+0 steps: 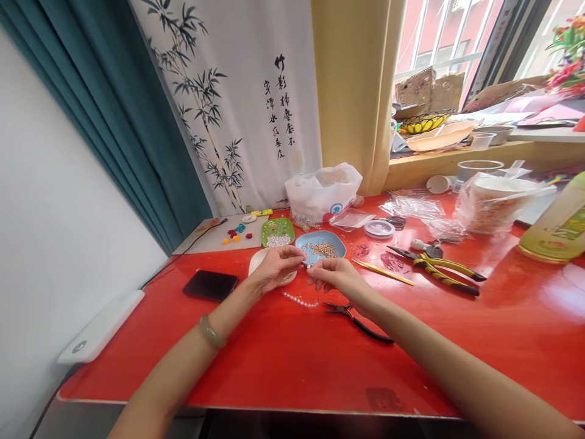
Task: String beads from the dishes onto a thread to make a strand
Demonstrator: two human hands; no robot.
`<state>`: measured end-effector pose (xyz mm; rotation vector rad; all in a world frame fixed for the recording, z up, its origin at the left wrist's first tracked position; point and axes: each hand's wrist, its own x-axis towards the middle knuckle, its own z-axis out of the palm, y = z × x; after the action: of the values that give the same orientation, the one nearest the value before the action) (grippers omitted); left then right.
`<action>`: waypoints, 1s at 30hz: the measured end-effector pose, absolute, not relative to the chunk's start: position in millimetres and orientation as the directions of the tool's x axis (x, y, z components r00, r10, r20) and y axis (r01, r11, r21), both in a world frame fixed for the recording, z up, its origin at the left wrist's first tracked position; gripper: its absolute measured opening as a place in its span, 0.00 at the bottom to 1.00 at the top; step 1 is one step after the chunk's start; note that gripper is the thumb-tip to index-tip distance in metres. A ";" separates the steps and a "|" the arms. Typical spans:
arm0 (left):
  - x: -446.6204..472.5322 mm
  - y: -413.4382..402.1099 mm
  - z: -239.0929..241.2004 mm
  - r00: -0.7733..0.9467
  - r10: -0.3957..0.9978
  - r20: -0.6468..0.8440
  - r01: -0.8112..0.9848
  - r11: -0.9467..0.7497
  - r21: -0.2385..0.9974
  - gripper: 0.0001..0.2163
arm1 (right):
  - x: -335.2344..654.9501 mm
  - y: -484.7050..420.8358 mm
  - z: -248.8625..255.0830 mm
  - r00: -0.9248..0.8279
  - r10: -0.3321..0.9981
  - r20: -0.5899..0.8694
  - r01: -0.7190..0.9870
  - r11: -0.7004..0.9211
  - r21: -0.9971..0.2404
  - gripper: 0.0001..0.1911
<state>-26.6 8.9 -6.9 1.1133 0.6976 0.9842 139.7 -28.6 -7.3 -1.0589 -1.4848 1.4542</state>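
My left hand (276, 266) is closed in a pinch above a white dish (256, 260); a tiny pale thing shows at its fingertips, possibly a bead. Close beside it, my right hand (336, 277) pinches the end of a thin strand. From there the strand runs down to a string of white beads (299, 300), which curves on the red table under the hands. Just behind the fingertips sits a blue dish (336, 238) with small gold beads. Black-handled pliers (361, 321) lie below my right wrist, partly covered by the forearm.
A phone (210, 285) lies left of the hands. Behind are a green tray (278, 227) with beads and a white plastic bag (322, 192). To the right lie gold tweezers (384, 272), yellow-black pliers (441, 270) and a bottle (555, 225). The red table's (256, 378) front edge is near.
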 end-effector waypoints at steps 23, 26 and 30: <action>-29.4 11.0 -4.6 0.435 0.896 0.087 -0.138 -0.030 0.990 0.13 | 140.8 -25.4 -9.3 -0.341 0.940 0.020 0.056 0.041 -0.998 0.12; -37.8 18.1 2.4 0.371 0.919 0.133 -0.055 -0.121 0.991 0.13 | 140.8 -25.4 -8.6 -0.329 0.944 0.028 0.063 0.052 -0.997 0.13; -66.9 48.3 9.2 0.125 0.939 0.320 0.184 -0.339 0.922 0.12 | 140.6 -26.5 -6.3 -0.310 0.950 0.026 0.054 0.045 -0.998 0.12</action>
<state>-66.9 48.3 9.2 1.6570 1.1077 1.2770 140.6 -26.5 -6.3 -1.0622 -1.5009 1.3797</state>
